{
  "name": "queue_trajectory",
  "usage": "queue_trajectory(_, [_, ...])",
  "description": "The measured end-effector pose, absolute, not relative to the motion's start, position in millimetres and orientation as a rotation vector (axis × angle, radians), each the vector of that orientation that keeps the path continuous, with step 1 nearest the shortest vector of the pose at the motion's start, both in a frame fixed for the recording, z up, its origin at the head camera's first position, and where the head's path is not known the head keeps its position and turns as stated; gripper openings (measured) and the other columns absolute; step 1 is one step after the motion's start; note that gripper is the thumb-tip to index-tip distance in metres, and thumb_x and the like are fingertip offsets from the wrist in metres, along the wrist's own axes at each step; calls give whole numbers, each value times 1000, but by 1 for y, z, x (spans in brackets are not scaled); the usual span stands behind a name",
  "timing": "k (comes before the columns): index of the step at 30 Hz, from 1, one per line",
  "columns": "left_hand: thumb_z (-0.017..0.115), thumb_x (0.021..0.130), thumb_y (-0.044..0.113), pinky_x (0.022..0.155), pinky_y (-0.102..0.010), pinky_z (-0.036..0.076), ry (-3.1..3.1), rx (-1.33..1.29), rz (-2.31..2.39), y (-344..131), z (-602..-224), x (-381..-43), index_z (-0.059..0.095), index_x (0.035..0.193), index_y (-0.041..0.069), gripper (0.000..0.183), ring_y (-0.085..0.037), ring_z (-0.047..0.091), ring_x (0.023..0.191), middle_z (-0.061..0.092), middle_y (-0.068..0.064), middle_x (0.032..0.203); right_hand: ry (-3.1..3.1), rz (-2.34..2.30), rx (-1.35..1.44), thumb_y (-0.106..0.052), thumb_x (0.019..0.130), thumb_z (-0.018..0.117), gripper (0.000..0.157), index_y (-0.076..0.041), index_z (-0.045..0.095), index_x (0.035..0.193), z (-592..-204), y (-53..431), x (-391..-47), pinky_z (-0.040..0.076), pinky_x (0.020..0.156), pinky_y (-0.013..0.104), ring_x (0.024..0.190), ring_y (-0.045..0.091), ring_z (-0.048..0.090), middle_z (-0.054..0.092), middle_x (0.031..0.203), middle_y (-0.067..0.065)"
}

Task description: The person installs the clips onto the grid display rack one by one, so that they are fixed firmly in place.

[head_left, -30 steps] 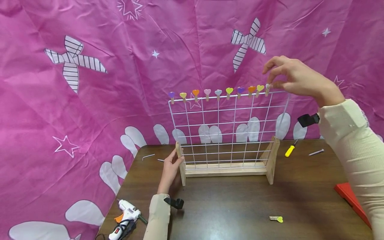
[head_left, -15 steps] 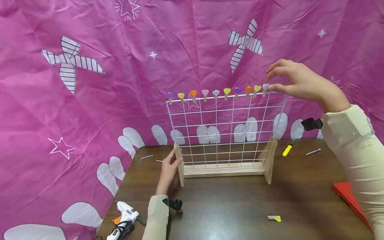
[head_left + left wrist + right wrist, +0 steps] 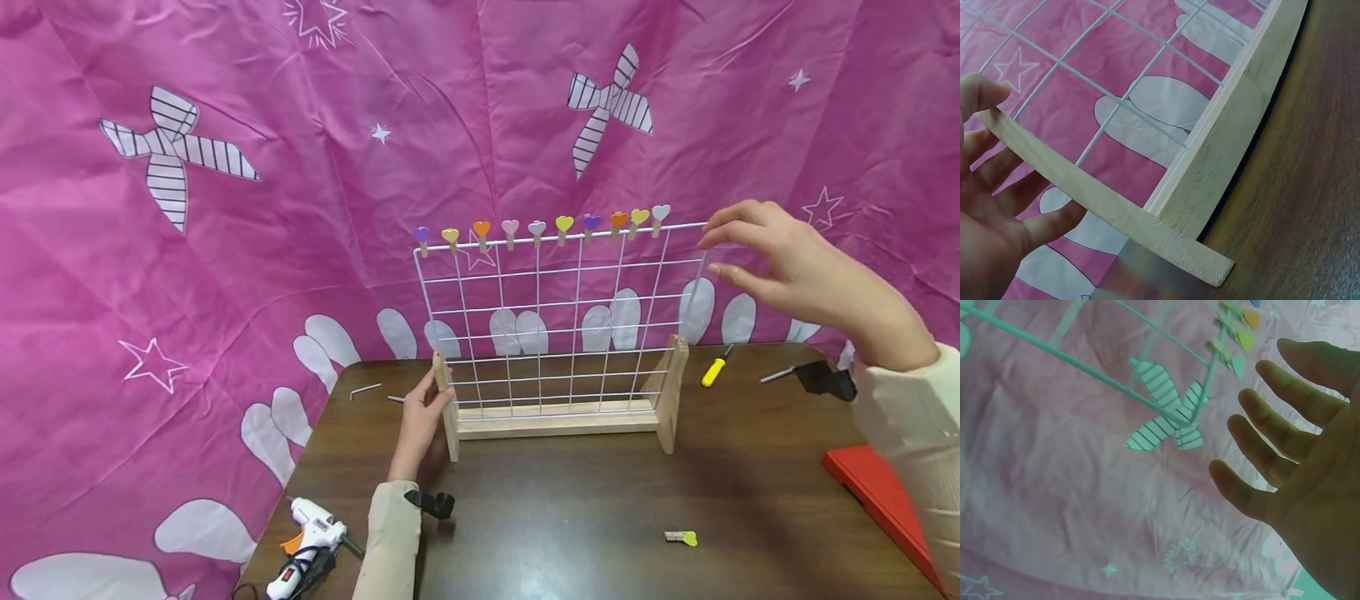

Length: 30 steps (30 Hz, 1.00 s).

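A white wire grid (image 3: pixel 558 317) stands upright in a wooden base (image 3: pixel 555 427) on the table. Heart-topped clothespins in several colours line its top wire; the rightmost is a white heart clothespin (image 3: pixel 660 218). My left hand (image 3: pixel 418 421) grips the base's left wooden side piece (image 3: pixel 1104 200), thumb on one side and fingers on the other in the left wrist view. Beside the grid's top right corner, my right hand (image 3: pixel 795 258) is in the air with relaxed, spread fingers, holding nothing. A yellow heart clothespin (image 3: pixel 681 537) lies on the table in front.
A glue gun (image 3: pixel 311 542) with its cord lies at the table's left edge. Behind the base's right side are a yellow screwdriver (image 3: pixel 716 368) and a bolt (image 3: pixel 777 375). A hex key (image 3: pixel 365 390) lies at the back left, a red object (image 3: pixel 873 492) at the right.
My right hand has let go of the white heart clothespin, now facing forward on the top wire, and has moved right and down. The left hand keeps its grip on the base.
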State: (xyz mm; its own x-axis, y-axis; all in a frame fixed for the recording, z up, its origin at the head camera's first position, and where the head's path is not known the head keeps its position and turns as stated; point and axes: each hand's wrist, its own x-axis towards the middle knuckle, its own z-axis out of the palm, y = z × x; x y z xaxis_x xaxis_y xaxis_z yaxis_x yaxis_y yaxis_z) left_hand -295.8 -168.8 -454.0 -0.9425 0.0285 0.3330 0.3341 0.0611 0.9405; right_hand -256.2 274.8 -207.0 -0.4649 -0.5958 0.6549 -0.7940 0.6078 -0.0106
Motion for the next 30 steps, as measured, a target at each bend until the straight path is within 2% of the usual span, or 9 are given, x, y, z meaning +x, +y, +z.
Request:
queue_trajectory(4, [56, 91, 8, 100, -41, 37, -2127, -366, -1968, -170, -453, -297, 38, 141, 8, 53, -23, 45, 123, 52, -11, 131, -2220, 421, 1112, 7, 67, 73, 36, -7, 64, 99, -230, 280, -248, 28, 85, 13, 99, 14, 44, 55, 106, 4])
queue_trajectory(8, [55, 92, 7, 100, -45, 37, -2142, -371, -1952, -171, -452, -297, 36, 142, 7, 54, -27, 45, 122, 51, -13, 132, -2232, 431, 1111, 5, 67, 74, 35, -7, 64, 98, -253, 285, -241, 29, 83, 14, 98, 13, 44, 55, 106, 3])
queue_trajectory(12, [55, 92, 6, 99, -47, 37, -2148, -377, -1936, -172, -451, -297, 36, 142, 6, 53, -30, 47, 121, 50, -15, 132, -2261, 429, 1107, 2, 69, 73, 35, -10, 63, 100, -279, 288, -234, 31, 82, 18, 97, 11, 45, 55, 107, 0])
queue_trajectory(16, [55, 92, 6, 100, -45, 38, -2139, -374, -1951, -172, -451, -298, 36, 142, 8, 54, -28, 47, 121, 51, -13, 133, -2316, 401, 1061, -1, 71, 73, 35, -14, 62, 101, -308, 290, -226, 34, 77, 27, 96, 8, 45, 54, 105, -5])
queue_trajectory(22, [55, 92, 6, 99, -42, 38, -2128, -363, -1973, -171, -452, -297, 37, 141, 9, 53, -23, 47, 121, 52, -10, 132, -2396, 355, 1022, -7, 71, 74, 35, -15, 61, 103, -355, 290, -215, 36, 78, 30, 96, 9, 48, 54, 103, -8])
queue_trajectory(27, [55, 91, 5, 100, -42, 37, -2113, -371, -1985, -169, -452, -296, 36, 141, 6, 54, -24, 45, 123, 50, -15, 133, -2441, 333, 1032, -12, 70, 76, 33, -17, 62, 100, -393, 285, -206, 43, 74, 34, 92, 11, 52, 55, 100, -9])
queue_trajectory(30, [56, 91, 5, 101, -42, 37, -2114, -361, -1984, -168, -453, -295, 36, 141, 5, 54, -25, 44, 123, 49, -18, 132, -2485, 340, 1051, -16, 70, 77, 30, -21, 61, 96, -413, 283, -200, 47, 68, 33, 86, 7, 54, 54, 97, -13])
